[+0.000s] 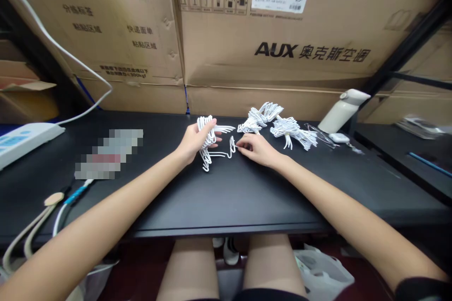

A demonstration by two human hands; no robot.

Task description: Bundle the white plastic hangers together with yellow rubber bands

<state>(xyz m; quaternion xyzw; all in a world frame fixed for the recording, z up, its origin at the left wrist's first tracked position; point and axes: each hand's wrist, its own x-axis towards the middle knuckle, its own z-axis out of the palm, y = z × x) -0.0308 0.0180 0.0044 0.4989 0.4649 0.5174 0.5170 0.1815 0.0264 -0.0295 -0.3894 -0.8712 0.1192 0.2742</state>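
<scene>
My left hand (192, 141) is wrapped around a bunch of white bent wire hooks (207, 137), just above the black table. The hooks stick out past my fingers on several sides. With fingertips pinched, my right hand (259, 149) holds the end of a single white wire hook (231, 147), to the right of the bunch. Behind my right hand lies one pile of white hooks (263, 115), with a tied-looking bundle of hooks (291, 130) beside it.
Large cardboard boxes (226, 56) line the back of the black table (226, 197). A white bottle (341, 113) leans at the right, near glasses (321, 138) and a small white case (339, 138). On the left are a power strip (28, 141) and a blurred-out phone-shaped object (109, 155) with a cable.
</scene>
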